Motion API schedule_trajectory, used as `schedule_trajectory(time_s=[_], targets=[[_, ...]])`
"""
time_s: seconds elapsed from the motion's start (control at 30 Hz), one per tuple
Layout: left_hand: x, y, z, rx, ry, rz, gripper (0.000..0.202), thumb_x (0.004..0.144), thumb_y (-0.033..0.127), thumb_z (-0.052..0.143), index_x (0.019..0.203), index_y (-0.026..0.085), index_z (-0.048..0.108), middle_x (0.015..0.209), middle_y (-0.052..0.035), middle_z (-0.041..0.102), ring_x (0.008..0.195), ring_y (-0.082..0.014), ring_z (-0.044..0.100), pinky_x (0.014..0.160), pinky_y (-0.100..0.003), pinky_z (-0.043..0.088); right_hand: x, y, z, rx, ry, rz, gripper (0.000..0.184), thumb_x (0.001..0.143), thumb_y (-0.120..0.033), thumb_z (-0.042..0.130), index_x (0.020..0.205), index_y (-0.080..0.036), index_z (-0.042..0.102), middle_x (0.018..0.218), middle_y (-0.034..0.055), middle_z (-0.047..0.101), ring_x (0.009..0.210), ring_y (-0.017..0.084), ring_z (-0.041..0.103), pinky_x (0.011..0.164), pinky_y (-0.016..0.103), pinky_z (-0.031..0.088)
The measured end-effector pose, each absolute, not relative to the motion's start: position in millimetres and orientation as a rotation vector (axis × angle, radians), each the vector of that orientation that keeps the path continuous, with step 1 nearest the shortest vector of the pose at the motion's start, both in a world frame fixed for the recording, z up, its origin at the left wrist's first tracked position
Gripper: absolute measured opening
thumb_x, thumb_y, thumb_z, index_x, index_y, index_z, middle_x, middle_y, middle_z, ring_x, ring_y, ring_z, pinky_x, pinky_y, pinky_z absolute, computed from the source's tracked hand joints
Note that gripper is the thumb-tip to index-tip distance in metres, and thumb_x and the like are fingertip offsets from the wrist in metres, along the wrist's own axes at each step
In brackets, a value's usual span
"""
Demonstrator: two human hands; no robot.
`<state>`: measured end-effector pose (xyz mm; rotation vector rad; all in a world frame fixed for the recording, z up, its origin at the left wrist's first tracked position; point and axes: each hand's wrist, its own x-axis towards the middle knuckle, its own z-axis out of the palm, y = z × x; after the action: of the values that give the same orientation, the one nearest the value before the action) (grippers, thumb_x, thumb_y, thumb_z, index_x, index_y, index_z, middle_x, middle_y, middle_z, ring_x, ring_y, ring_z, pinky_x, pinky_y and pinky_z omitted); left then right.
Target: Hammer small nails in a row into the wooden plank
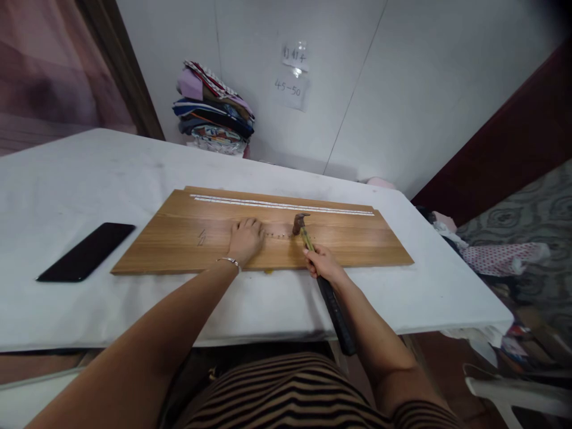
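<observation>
White table [147, 167], wall [402, 89] behind. Slanted over the front edge, head toward the far one, the hammer [329, 295] is gripped by the right hand [323, 262]; the left hand [246, 238] is laid open on the board [165, 238].

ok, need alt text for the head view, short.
A person's right hand grips a hammer, its head by a row of what look like small nails on a wooden board, where the left hand rests. A flat black device lies left of the board on a white-covered table; folded cloth is stacked behind.
</observation>
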<state>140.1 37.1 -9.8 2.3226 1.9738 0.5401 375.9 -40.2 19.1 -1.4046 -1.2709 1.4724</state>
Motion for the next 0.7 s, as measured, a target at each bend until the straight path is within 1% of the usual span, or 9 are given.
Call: schedule_trajectory(time_s=[0.23,0.4,0.57,0.7], targets=[[139.0,38.8,-13.1,2.342,1.974,0.543,0.039,0.099,0.032,0.037,0.115,0.018,0.069,0.137,-0.0168,0.065,0.131,-0.0318,0.053,0.112,-0.050,0.035,374.3,-47.2,19.8,-1.368,-1.251,1.482,0.043,0.071,-0.057,0.069,0.072,-0.025,0.040,0.043,-0.0115,0.041,0.034,0.006,0.033,0.035,0.022,0.026],[139.8,38.3,-11.9,2.327,1.964,0.565,0.037,0.098,0.031,0.038,0.116,0.020,0.069,0.135,-0.0163,0.066,0.131,-0.0322,0.053,0.112,-0.051,0.034,372.9,-49.1,21.8,-1.407,-1.237,1.478,0.041,0.072,-0.056,0.068,0.073,-0.026,0.040,0.041,-0.0119,0.039,0.033,0.006,0.031,0.035,0.022,0.026],[140.4,37.0,-9.4,2.320,1.955,0.561,0.038,0.098,0.031,0.038,0.114,0.019,0.069,0.135,-0.0170,0.065,0.131,-0.0328,0.053,0.111,-0.051,0.035,374.2,-48.4,22.1,-1.393,-1.250,1.488,0.040,0.074,-0.055,0.067,0.073,-0.025,0.040,0.042,-0.0114,0.039,0.034,0.007,0.033,0.036,0.022,0.026],[140.0,37.2,-9.5,2.318,1.961,0.553,0.039,0.098,0.031,0.037,0.116,0.018,0.069,0.136,-0.0173,0.065,0.132,-0.0329,0.053,0.111,-0.051,0.035,374.9,-47.1,21.7,-1.411,-1.249,1.505,0.040,0.073,-0.054,0.068,0.073,-0.025,0.041,0.042,-0.0115,0.039,0.034,0.007,0.032,0.035,0.022,0.027]])
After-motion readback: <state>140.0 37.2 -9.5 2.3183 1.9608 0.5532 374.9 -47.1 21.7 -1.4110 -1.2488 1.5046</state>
